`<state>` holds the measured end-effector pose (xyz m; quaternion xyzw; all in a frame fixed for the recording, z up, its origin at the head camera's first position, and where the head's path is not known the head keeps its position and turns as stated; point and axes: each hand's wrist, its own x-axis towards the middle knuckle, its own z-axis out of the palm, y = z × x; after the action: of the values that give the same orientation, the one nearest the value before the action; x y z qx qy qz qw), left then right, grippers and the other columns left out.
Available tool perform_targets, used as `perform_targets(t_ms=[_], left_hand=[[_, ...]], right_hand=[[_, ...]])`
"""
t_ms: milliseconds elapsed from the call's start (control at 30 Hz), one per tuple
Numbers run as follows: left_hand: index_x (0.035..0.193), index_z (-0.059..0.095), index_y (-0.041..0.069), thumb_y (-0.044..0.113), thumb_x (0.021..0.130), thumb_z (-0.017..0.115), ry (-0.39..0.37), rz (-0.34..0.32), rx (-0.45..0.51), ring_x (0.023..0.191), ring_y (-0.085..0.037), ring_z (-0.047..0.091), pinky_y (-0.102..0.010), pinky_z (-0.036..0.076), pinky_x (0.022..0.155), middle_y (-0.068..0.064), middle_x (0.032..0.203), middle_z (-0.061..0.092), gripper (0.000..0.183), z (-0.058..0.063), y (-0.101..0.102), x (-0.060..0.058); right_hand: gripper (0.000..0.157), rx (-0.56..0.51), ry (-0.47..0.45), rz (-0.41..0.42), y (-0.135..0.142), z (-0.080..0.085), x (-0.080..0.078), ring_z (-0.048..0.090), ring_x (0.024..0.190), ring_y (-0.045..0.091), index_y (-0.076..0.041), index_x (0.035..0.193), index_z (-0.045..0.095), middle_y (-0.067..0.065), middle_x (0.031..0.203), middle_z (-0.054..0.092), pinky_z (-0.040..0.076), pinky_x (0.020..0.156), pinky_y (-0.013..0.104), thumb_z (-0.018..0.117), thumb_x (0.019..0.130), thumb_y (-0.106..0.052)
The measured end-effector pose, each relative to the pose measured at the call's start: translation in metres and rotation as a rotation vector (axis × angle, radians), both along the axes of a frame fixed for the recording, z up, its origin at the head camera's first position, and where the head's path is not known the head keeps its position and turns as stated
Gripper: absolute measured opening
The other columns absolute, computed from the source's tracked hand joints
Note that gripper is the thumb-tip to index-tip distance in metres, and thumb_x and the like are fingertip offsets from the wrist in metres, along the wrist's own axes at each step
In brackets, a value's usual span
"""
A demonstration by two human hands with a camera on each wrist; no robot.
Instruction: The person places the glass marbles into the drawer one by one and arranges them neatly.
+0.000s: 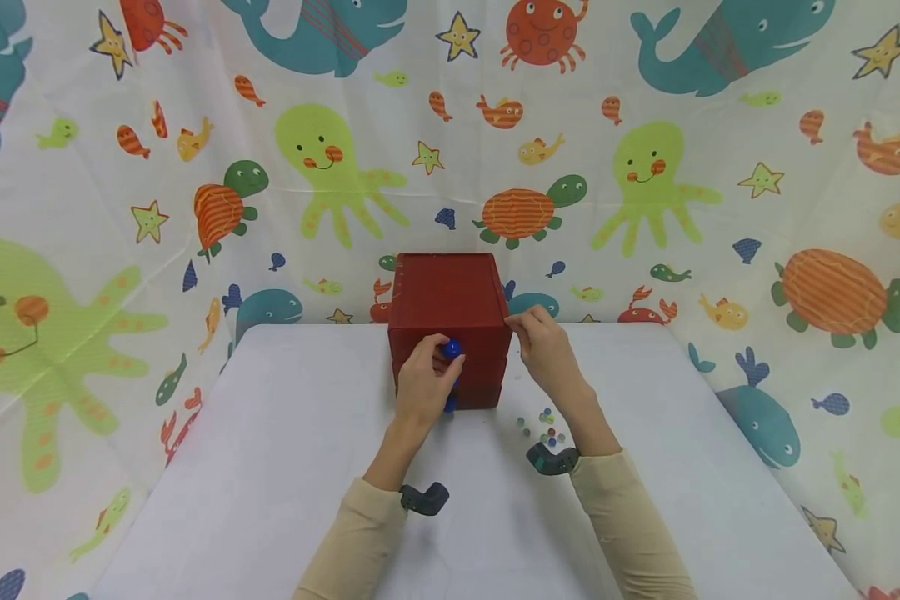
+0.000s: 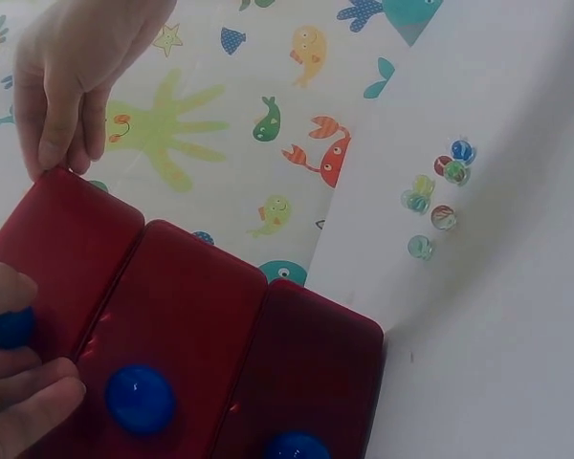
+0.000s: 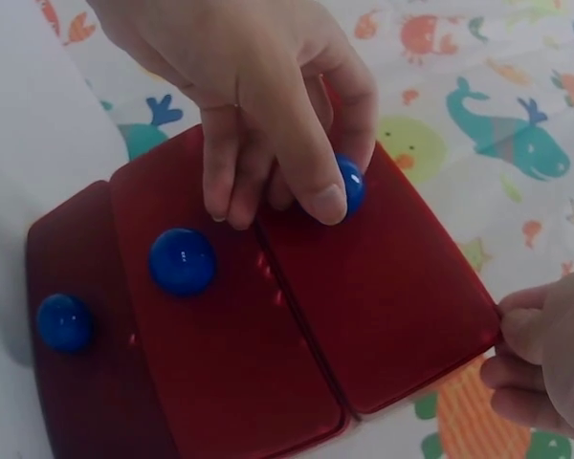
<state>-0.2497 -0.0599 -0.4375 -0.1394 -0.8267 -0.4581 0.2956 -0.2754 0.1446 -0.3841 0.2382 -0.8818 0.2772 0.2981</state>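
Note:
A red three-drawer box stands on the white table, with one round blue knob on each drawer front. My left hand pinches the top drawer's blue knob between thumb and fingers. Below it, the middle knob and the bottom knob are untouched. At the right side of the box, my right hand holds the upper front corner of the top drawer between thumb and curled fingers. All three drawer fronts lie nearly flush in the wrist views.
Several glass marbles lie loose on the table, right of the box and near my right forearm. A white cloth printed with sea animals hangs behind the box and along both sides. The white tabletop extends left and right of the box.

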Motion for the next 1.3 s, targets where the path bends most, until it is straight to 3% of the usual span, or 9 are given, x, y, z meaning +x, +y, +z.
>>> perform_targets(t_ms=[1300], left_hand=[[0.113,0.061,0.003,0.016,0.088,0.079,0.040,-0.034,0.025,0.073,-0.016,0.068,-0.025,0.064,0.069,-0.010,0.093,0.069,0.034,-0.004,0.001,0.025]], right_hand=[[0.015,0.002,-0.024,-0.004,0.001,0.001,0.001,0.069,0.092,0.026,0.003,0.108,0.071,0.015,0.098,0.064,0.063,0.087,0.038,0.064,0.096,-0.002]])
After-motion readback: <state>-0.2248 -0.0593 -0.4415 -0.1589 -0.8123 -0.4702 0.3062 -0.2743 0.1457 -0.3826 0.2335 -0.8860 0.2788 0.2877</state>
